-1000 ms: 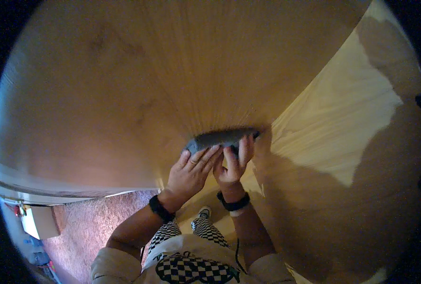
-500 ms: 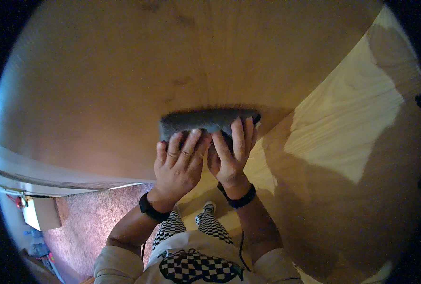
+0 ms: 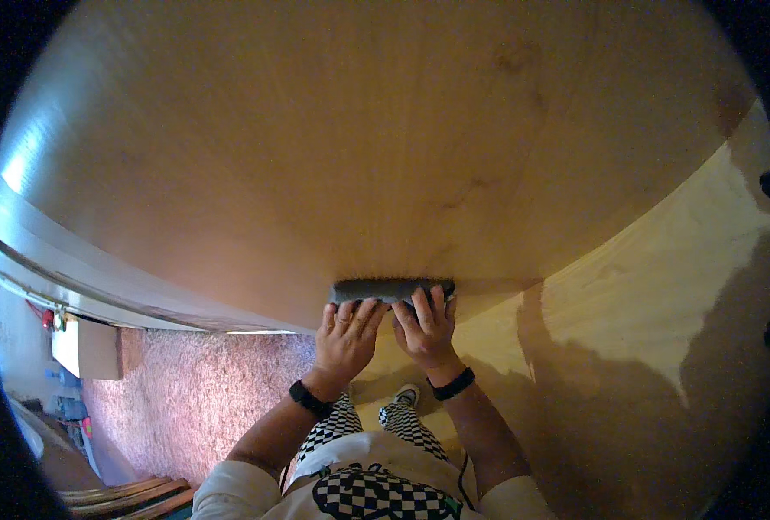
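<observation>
A long dark grey block (image 3: 392, 289) with a fuzzy far edge lies against a broad brown wood-grained panel (image 3: 359, 139). My left hand (image 3: 347, 336) presses on the left half of its near side, fingers side by side along the edge. At the right half, my right hand (image 3: 426, 332) grips it with its fingers laid over the top. Both thumbs point inward, close to each other near the middle. The block's underside is hidden, and so are parts of the thumbs.
Yellow wood-look flooring (image 3: 610, 295) with dark shadows spreads to the right. Lower left lies a pinkish carpet (image 3: 194, 390), with a white box (image 3: 87, 347) beyond it. Wooden slats (image 3: 125, 498) show at the bottom left. My feet stand below my hands.
Both hands and the dark grey block sit lower in the picture, closer to my body, and the block looks smaller. More of the panel shows above it. Both hands still hold the block.
</observation>
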Demonstrator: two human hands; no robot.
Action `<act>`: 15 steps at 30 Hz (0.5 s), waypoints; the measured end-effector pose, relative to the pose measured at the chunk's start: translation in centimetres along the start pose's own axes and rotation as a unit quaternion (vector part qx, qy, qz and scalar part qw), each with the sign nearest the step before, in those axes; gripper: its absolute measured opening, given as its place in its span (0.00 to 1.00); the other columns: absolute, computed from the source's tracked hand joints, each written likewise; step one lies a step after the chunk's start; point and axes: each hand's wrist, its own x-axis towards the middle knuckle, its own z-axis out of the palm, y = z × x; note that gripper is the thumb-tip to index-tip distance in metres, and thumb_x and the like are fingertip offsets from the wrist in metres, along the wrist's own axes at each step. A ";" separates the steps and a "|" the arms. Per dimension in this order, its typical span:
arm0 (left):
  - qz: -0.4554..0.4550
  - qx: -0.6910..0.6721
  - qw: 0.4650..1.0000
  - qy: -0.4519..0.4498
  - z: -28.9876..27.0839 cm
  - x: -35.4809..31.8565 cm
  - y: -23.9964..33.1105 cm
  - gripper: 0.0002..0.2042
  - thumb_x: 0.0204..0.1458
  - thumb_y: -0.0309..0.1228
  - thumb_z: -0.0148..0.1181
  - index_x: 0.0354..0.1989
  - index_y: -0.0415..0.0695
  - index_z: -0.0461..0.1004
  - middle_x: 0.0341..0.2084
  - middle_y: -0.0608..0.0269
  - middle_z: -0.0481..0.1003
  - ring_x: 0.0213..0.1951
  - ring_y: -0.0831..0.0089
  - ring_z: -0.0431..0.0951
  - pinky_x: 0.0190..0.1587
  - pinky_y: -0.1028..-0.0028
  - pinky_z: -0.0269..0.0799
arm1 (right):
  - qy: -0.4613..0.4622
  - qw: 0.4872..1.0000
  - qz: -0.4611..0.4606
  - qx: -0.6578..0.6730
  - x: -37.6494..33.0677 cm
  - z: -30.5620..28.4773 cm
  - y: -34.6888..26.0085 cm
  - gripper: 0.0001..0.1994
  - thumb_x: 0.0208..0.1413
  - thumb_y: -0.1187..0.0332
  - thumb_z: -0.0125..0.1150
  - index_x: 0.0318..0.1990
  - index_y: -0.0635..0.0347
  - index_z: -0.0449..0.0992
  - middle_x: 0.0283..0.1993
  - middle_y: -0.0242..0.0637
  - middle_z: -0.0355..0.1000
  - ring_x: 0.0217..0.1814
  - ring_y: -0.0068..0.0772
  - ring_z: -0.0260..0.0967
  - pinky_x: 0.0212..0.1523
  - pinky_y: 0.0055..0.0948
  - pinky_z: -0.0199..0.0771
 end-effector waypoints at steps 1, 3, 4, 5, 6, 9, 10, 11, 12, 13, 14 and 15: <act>-0.018 0.026 1.000 -0.004 -0.8 0.6 -0.2 0.18 0.46 0.31 0.53 0.48 0.54 0.73 0.48 0.68 0.67 0.51 0.61 0.65 0.54 0.56 0.57 | 0.039 0.999 -0.015 -0.003 1.6 -0.4 -0.3 0.17 0.42 0.65 0.62 0.45 0.47 0.77 0.58 0.40 0.58 0.62 0.57 0.52 0.59 0.58 0.48; -0.019 0.064 0.996 0.065 -1.8 1.6 -1.4 0.19 0.48 0.33 0.54 0.51 0.50 0.68 0.55 0.54 0.59 0.57 0.44 0.56 0.58 0.45 0.47 | 0.076 0.996 -0.040 -0.009 5.6 -1.5 -1.0 0.17 0.43 0.65 0.61 0.45 0.46 0.77 0.59 0.40 0.58 0.64 0.58 0.50 0.60 0.58 0.46; -0.019 0.083 0.991 0.098 -2.3 2.1 -2.0 0.20 0.49 0.34 0.54 0.52 0.49 0.66 0.58 0.47 0.55 0.60 0.35 0.51 0.60 0.39 0.42 | 0.094 0.994 -0.051 -0.010 7.5 -2.2 -1.4 0.17 0.44 0.65 0.61 0.45 0.46 0.77 0.60 0.40 0.58 0.64 0.58 0.49 0.61 0.58 0.45; -0.017 0.097 0.990 0.101 -2.9 2.6 -2.5 0.20 0.49 0.34 0.53 0.52 0.48 0.65 0.59 0.44 0.53 0.60 0.32 0.48 0.60 0.38 0.40 | 0.094 0.994 -0.056 -0.001 8.8 -2.9 -1.9 0.16 0.45 0.64 0.59 0.45 0.45 0.77 0.61 0.40 0.57 0.65 0.58 0.48 0.62 0.58 0.43; -0.016 0.111 0.988 0.103 -3.5 3.0 -2.9 0.20 0.50 0.34 0.53 0.53 0.48 0.63 0.60 0.42 0.51 0.61 0.30 0.45 0.60 0.37 0.38 | 0.108 0.992 -0.061 -0.002 9.1 -2.7 -1.9 0.16 0.45 0.64 0.59 0.45 0.45 0.77 0.61 0.40 0.57 0.65 0.59 0.48 0.62 0.59 0.42; -0.025 0.100 0.992 0.076 -2.7 1.9 -3.7 0.20 0.50 0.34 0.53 0.53 0.47 0.62 0.59 0.38 0.50 0.60 0.27 0.45 0.59 0.35 0.39 | 0.120 0.990 -0.074 0.001 8.9 -1.5 -2.2 0.17 0.44 0.65 0.60 0.45 0.44 0.77 0.59 0.38 0.60 0.62 0.56 0.52 0.60 0.57 0.47; -0.029 0.087 0.994 0.063 -2.0 1.1 -3.7 0.20 0.50 0.33 0.53 0.53 0.46 0.62 0.58 0.38 0.51 0.59 0.26 0.47 0.58 0.35 0.40 | 0.093 0.992 -0.081 0.007 7.7 -0.8 -2.3 0.17 0.44 0.64 0.60 0.45 0.43 0.77 0.58 0.36 0.61 0.60 0.54 0.53 0.58 0.56 0.50; -0.058 0.033 0.993 0.093 -1.3 0.6 -3.4 0.18 0.45 0.30 0.55 0.47 0.53 0.71 0.52 0.58 0.65 0.56 0.47 0.60 0.59 0.45 0.49 | 0.063 0.994 -0.087 0.012 6.1 0.1 -2.2 0.17 0.43 0.63 0.61 0.45 0.42 0.77 0.56 0.34 0.62 0.59 0.51 0.55 0.56 0.54 0.53; -0.064 0.024 0.996 0.065 0.0 -0.7 -3.3 0.18 0.45 0.29 0.55 0.47 0.52 0.71 0.52 0.58 0.65 0.56 0.48 0.60 0.58 0.45 0.51 | 0.034 0.995 -0.093 0.017 4.6 0.9 -2.1 0.17 0.43 0.63 0.62 0.45 0.42 0.76 0.55 0.31 0.63 0.57 0.49 0.56 0.54 0.52 0.56; -0.071 0.016 0.997 0.037 1.6 -2.6 -3.2 0.18 0.45 0.29 0.55 0.47 0.52 0.71 0.52 0.58 0.65 0.55 0.49 0.61 0.57 0.46 0.53 | 0.011 0.995 -0.102 0.015 3.5 1.4 -2.1 0.16 0.44 0.62 0.63 0.44 0.40 0.77 0.51 0.25 0.65 0.53 0.40 0.58 0.47 0.45 0.60; -0.075 0.006 0.997 0.010 2.9 -4.2 -3.1 0.18 0.45 0.29 0.55 0.47 0.51 0.71 0.52 0.57 0.65 0.55 0.49 0.61 0.57 0.47 0.55 | -0.019 0.993 -0.114 0.005 1.7 2.5 -2.0 0.16 0.45 0.62 0.62 0.45 0.40 0.77 0.52 0.24 0.65 0.54 0.38 0.58 0.48 0.44 0.60; -0.073 0.006 0.997 -0.011 4.0 -5.5 -2.9 0.18 0.45 0.29 0.54 0.47 0.51 0.71 0.52 0.58 0.65 0.54 0.51 0.62 0.56 0.48 0.56 | -0.048 0.991 -0.125 -0.005 -0.4 3.8 -2.0 0.16 0.45 0.62 0.62 0.45 0.39 0.77 0.52 0.24 0.64 0.54 0.37 0.58 0.48 0.43 0.60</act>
